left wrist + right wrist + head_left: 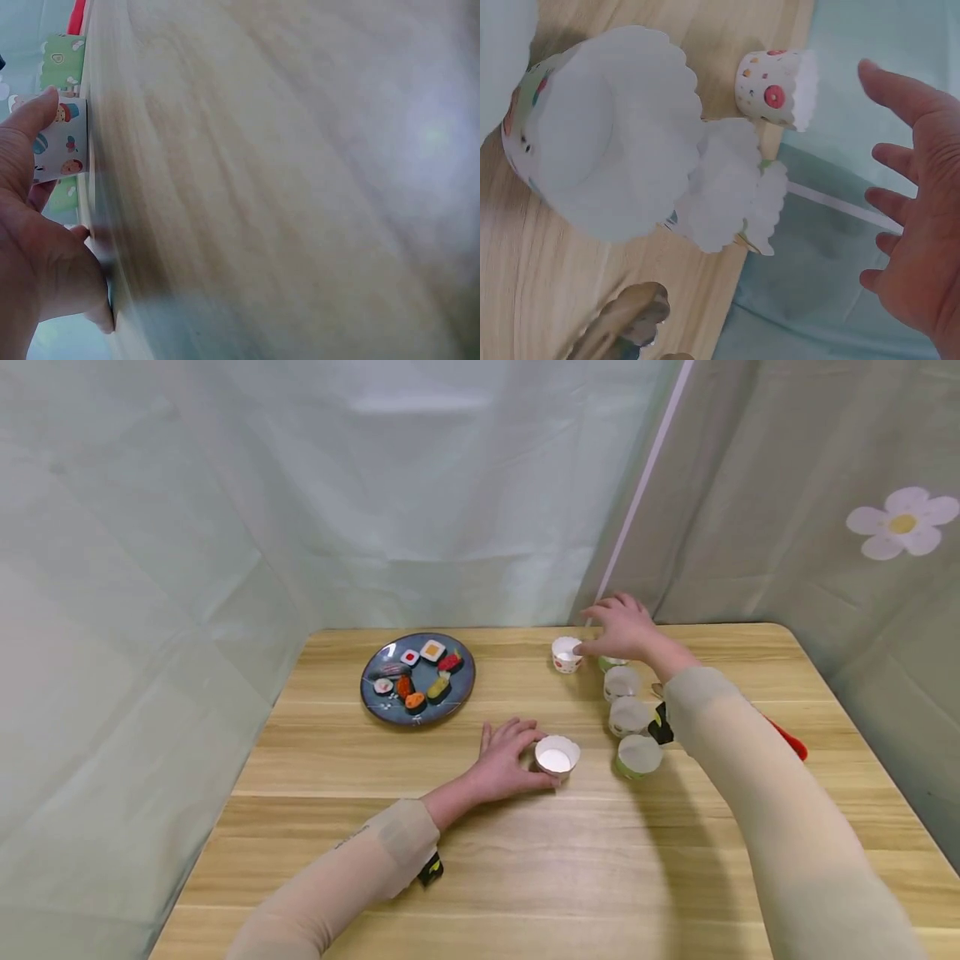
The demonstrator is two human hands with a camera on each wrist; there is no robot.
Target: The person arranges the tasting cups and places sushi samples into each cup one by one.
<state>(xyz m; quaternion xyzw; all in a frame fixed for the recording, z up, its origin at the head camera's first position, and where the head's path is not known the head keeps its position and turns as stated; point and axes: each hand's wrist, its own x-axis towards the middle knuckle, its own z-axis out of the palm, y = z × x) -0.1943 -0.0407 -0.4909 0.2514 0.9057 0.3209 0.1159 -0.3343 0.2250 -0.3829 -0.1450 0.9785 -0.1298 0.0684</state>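
Observation:
My left hand point(510, 764) pinches a white paper baking cup point(557, 757) between thumb and forefinger, its other fingers resting on the table. Small printed pictures cover that cup's side point(66, 142) in the left wrist view. At the back of the table, my right hand point(624, 627) hovers with fingers spread and nothing in them. Closest to it stands a dotted paper cup point(566, 654), which in the right wrist view point(774, 88) sits apart from the fingers. A row of several paper cups point(628, 717), some green, runs toward the front under the right forearm.
On the left, a dark blue round plate point(422, 679) carries several sushi pieces. A red-handled utensil point(789, 739) lies right of the cups, partly behind the right sleeve. Brown scalloped things point(634, 315) lie beside the row. Curtains point(465, 502) hang behind the wooden table point(525, 877).

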